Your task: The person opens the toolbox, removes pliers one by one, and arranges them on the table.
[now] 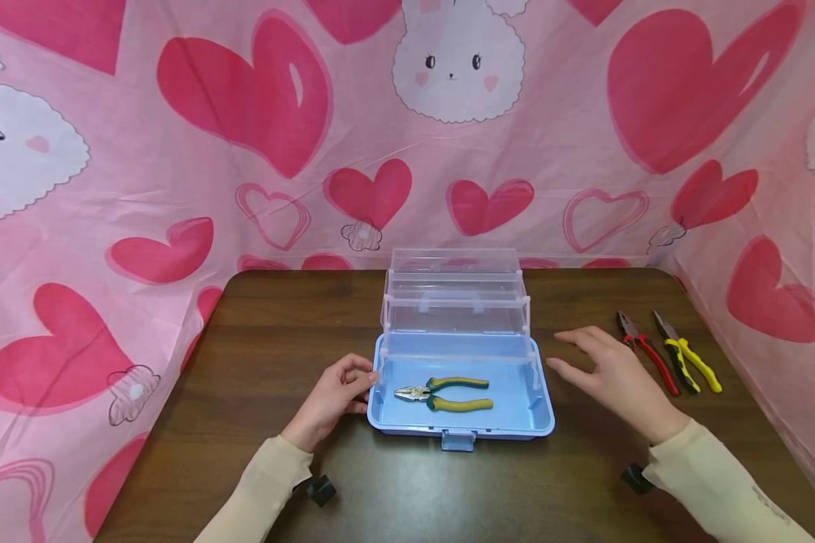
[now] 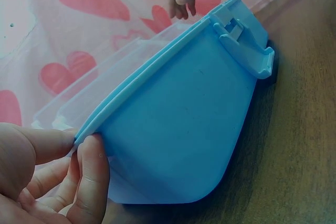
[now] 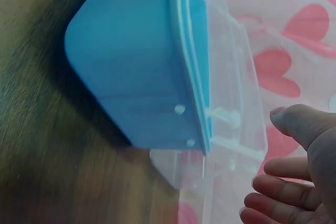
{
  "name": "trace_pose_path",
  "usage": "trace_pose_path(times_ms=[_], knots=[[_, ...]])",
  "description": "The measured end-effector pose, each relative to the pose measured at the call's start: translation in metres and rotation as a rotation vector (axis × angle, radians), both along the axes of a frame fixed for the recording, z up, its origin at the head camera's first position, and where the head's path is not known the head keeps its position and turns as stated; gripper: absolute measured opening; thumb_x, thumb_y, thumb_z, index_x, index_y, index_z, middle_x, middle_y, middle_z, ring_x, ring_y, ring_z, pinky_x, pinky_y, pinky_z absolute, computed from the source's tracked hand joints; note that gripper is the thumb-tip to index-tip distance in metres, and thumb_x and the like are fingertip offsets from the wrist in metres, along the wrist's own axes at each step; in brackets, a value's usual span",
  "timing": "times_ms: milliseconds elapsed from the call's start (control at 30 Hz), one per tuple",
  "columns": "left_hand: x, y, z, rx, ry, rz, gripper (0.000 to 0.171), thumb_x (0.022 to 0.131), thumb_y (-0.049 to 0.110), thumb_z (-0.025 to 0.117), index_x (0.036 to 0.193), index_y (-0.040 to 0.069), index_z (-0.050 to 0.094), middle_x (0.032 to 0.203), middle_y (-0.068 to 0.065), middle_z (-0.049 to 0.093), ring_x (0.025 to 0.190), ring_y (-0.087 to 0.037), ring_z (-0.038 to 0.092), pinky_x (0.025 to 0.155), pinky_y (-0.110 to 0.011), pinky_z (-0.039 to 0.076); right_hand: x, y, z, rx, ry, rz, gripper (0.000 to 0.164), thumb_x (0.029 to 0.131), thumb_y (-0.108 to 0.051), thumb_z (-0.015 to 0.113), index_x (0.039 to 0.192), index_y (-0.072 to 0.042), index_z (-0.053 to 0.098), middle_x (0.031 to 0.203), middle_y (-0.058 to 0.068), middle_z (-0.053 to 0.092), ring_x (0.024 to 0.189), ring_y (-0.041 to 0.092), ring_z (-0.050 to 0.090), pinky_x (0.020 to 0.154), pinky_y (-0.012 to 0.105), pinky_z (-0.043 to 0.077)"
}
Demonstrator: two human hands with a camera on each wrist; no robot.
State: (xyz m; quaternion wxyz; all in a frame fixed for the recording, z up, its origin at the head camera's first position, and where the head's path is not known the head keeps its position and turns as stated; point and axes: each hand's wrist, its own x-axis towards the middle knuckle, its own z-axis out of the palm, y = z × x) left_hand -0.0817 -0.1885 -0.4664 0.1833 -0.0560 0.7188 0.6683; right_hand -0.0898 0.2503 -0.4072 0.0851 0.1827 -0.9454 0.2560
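Observation:
A light-blue toolbox (image 1: 414,431) with raised clear trays (image 1: 454,317) stands in the middle of the table. Inside it lie combination pliers (image 1: 460,405) with green and yellow handles, jaws toward the left. My left hand (image 1: 335,396) pinches the box's left rim between thumb and fingers; the left wrist view shows the thumb on top and the fingertips (image 2: 93,153) beneath the lip. To the right of the box my right hand (image 1: 614,377) hovers with fingers spread and nothing in them. The front latch (image 1: 458,440) hangs down.
On the right side of the table lie red-handled pliers (image 1: 651,358) and yellow-and-black long-nose pliers (image 1: 690,358), side by side behind my right hand. A pink heart-patterned cloth (image 1: 448,151) hangs around the dark wooden table (image 1: 278,339).

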Motion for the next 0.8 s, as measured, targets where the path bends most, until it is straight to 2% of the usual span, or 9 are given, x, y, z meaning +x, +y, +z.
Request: trace_pose_path(times_ms=[300,500,700,800], knots=[[0.0,0.0,0.001,-0.002,-0.002,0.0,0.033,0.1,0.021,0.071,0.123,0.002,0.057,0.095,-0.008,0.073,0.079,-0.021,0.065,0.071,-0.03,0.06,-0.002,-0.019,0.007,-0.006,0.063,0.124,0.04,0.086,-0.02,0.087,0.121,-0.007,0.073,0.114,0.006,0.07,0.102,0.028,0.071,0.087,0.055,0.059],[0.001,0.0,0.001,-0.006,-0.005,0.004,0.033,0.101,0.022,0.071,0.123,0.002,0.057,0.097,-0.009,0.074,0.079,-0.021,0.065,0.072,-0.03,0.061,-0.007,-0.029,0.012,-0.002,0.003,0.202,0.04,0.087,-0.019,0.086,0.123,-0.006,0.072,0.116,0.006,0.07,0.105,0.026,0.07,0.09,0.053,0.059],[0.0,0.0,0.001,-0.007,-0.007,0.007,0.033,0.1,0.022,0.072,0.123,0.002,0.058,0.099,-0.01,0.074,0.079,-0.021,0.065,0.072,-0.03,0.06,-0.011,-0.04,0.012,0.046,-0.014,0.264,0.039,0.089,-0.024,0.084,0.122,-0.006,0.073,0.112,0.007,0.071,0.094,0.021,0.068,0.082,0.043,0.062],[0.0,0.0,0.0,-0.005,-0.009,0.006,0.033,0.1,0.022,0.071,0.123,0.002,0.058,0.099,-0.011,0.074,0.079,-0.021,0.065,0.072,-0.03,0.06,-0.014,-0.045,0.012,0.075,-0.06,0.288,0.041,0.091,-0.029,0.083,0.124,-0.007,0.072,0.115,0.006,0.071,0.097,0.021,0.068,0.084,0.043,0.062]])
